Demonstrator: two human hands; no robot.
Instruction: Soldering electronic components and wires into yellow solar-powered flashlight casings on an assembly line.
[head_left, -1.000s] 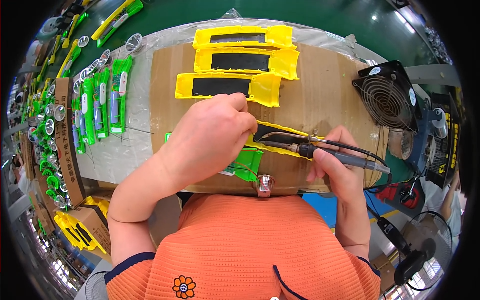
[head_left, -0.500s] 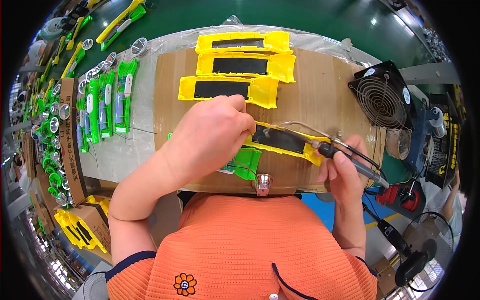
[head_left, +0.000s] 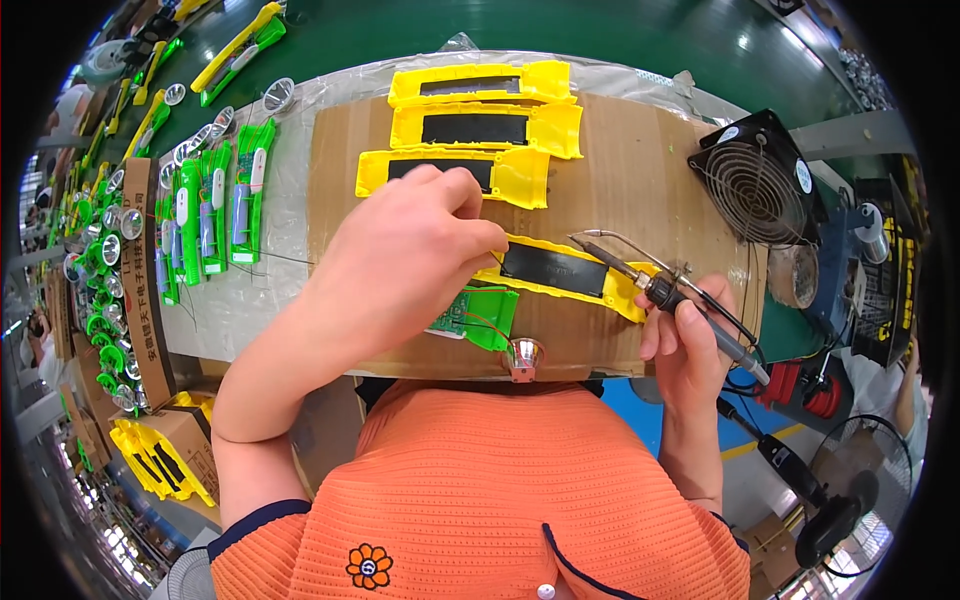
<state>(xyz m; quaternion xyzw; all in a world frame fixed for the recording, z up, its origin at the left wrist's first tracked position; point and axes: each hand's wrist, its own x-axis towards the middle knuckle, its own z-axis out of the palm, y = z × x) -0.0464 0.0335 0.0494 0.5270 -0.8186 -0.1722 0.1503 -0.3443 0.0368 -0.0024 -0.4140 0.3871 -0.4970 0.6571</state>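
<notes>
My right hand (head_left: 690,335) grips a soldering iron (head_left: 668,293) with a thin curved metal tube along it. The iron's tip is over the right part of a yellow plastic casing (head_left: 520,282) with a black panel inside. At this casing's left end, my left hand (head_left: 415,240) is closed in a pinch; whatever is between its fingertips is hidden. Partly under that hand lies a green casing (head_left: 493,318) with a circuit board, joined by thin wires to a small silver reflector lamp (head_left: 524,358) at the board's near edge.
Beyond my hands, three more yellow casings (head_left: 475,127) lie in a row. Several green casings (head_left: 243,200) with batteries and loose wires stand to the left. A black fan (head_left: 755,180) is at the right. A carton (head_left: 145,290) edges the left side.
The iron's tip has moved right, away from my left hand and the middle of the black panel. My left hand has shifted slightly left and away from me, its fingers still pinched.
</notes>
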